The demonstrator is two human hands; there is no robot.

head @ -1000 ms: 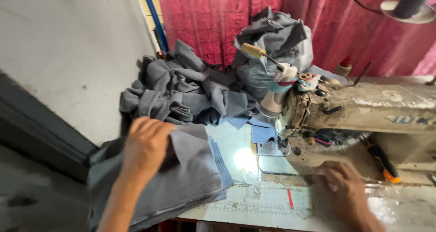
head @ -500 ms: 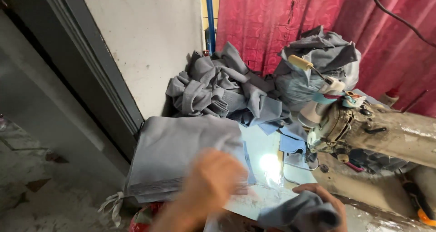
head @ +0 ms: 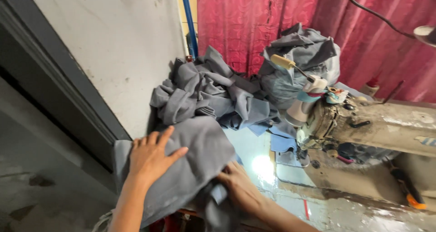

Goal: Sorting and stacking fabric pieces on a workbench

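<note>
A stack of folded grey cloth pieces [head: 190,168] lies at the left end of the sewing table. My left hand [head: 152,155] rests flat on top of it, fingers spread. My right hand [head: 238,186] reaches under the right edge of the stack, where a grey piece [head: 213,204] hangs over the table's front edge; its fingers are partly hidden by the cloth. A worn sewing machine [head: 363,127] stands to the right of both hands.
A heap of crumpled grey cloth [head: 209,96] lies behind the stack, with a stuffed grey bundle [head: 304,64] further back. A pale wall [head: 113,46] runs on the left, a red curtain [head: 272,18] behind. A lamp lights the table top [head: 263,164].
My left hand went from the stack toward the table's front and is back flat on the stack. My right hand moved from the table near the machine to the stack's right edge. The camera swung left.
</note>
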